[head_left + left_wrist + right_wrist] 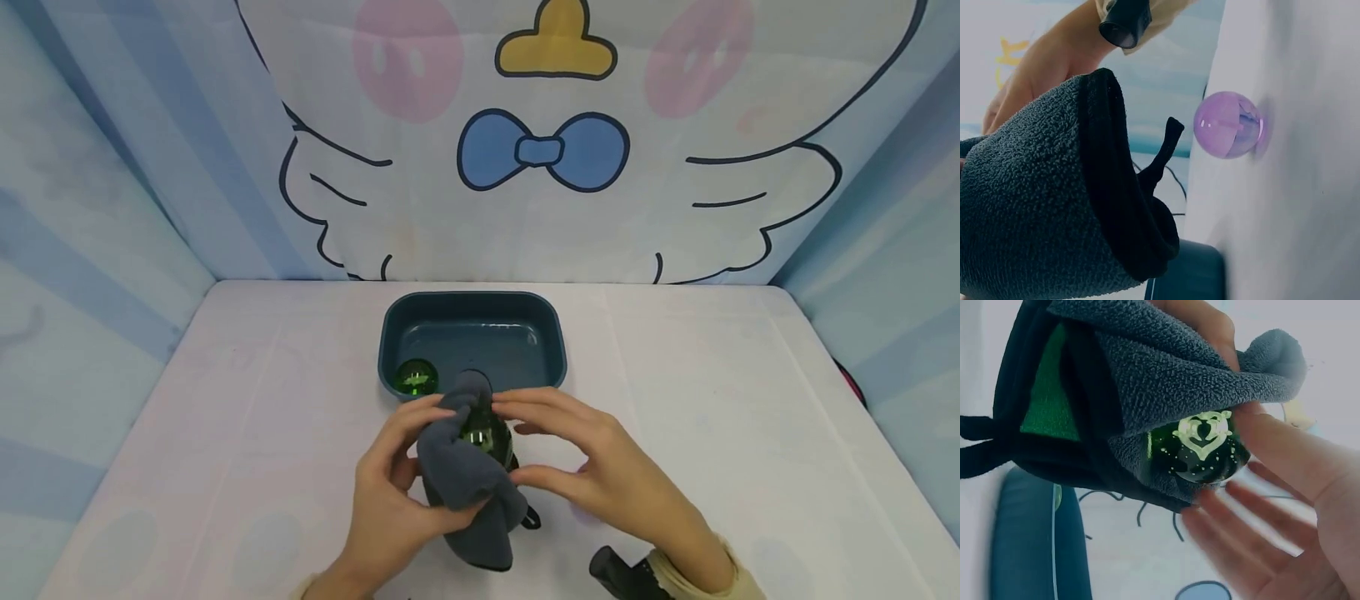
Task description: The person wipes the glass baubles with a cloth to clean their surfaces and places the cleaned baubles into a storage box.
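Observation:
My left hand (401,483) grips a dark grey terry cloth (465,475), which is folded around a green glass ball (483,433). The ball's right side shows out of the cloth, and a pale heart-like emblem is visible on the ball (1204,434) in the right wrist view. My right hand (592,458) holds that bare side between thumb and fingers; its fingers are blurred in the right wrist view. The cloth's black hem (1110,181) and hanging loop (1163,153) face the left wrist camera. Both hands are above the table, just in front of a dark blue tray.
The dark blue tray (472,298) stands behind the hands, with another green ball (416,377) in its near left corner. A clear purple ball (1227,125) rests on the white table (720,400). Printed curtains (540,233) enclose the back and sides.

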Motion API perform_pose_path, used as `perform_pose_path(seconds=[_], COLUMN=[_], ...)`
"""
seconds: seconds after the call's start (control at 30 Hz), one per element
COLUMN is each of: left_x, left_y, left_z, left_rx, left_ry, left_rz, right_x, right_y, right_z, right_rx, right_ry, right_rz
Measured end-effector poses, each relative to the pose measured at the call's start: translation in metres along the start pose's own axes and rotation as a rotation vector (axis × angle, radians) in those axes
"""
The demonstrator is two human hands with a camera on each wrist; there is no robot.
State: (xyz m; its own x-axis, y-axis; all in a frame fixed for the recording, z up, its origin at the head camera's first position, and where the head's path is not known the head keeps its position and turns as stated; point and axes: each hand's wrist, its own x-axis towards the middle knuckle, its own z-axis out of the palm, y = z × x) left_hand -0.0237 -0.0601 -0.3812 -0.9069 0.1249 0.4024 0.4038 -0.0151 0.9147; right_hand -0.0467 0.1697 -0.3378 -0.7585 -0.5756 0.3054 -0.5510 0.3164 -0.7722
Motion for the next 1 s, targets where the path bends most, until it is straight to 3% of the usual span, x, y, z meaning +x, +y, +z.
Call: perform_pose_path(seconds=[0.13,0.23,0.4,0.53,0.67,0.77,0.87,1.0], left_x=[0.0002,-0.0002,-0.0013,-0.0022,-0.0029,-0.0029,-0.0029,-0.0026], left_y=[0.0017,0.0025,0.0000,-0.0016,-0.0018,-0.0026,-0.0037,-0.0043], left_z=[0.0009,0.0018,0.0016,0.0018,0.0031,0.0043,0.0047,0.0041], left_rx=[-0.014,-0.030,-0.015,-0.002,-0.013,-0.017,-0.010,-0.001], left_ry=[-0.005,-0.007,-0.024,-0.055,-0.067,-0.052,-0.034,-0.024], left_rz=[-0.020,-0.034,0.057,0.122,0.135,0.137,0.128,0.122], right_x=[-0.0001,0.0013,0.0024,0.0010,0.0005,0.0012,0.0016,0.0018], right_y=[0.0014,0.0017,0.0013,0.0025,0.0036,0.0034,0.0028,0.0021], right_z=[0.0023,0.0052,0.0062,0.0060,0.0077,0.0088,0.0084,0.0070], right_rx=[-0.116,-0.143,-0.113,0.025,0.171,0.187,0.143,0.105], right_ry=[0.006,0.009,0.042,0.055,0.067,0.061,0.044,0.036], right_rz=[-0.141,-0.218,-0.263,-0.173,0.020,0.124,0.150,0.092])
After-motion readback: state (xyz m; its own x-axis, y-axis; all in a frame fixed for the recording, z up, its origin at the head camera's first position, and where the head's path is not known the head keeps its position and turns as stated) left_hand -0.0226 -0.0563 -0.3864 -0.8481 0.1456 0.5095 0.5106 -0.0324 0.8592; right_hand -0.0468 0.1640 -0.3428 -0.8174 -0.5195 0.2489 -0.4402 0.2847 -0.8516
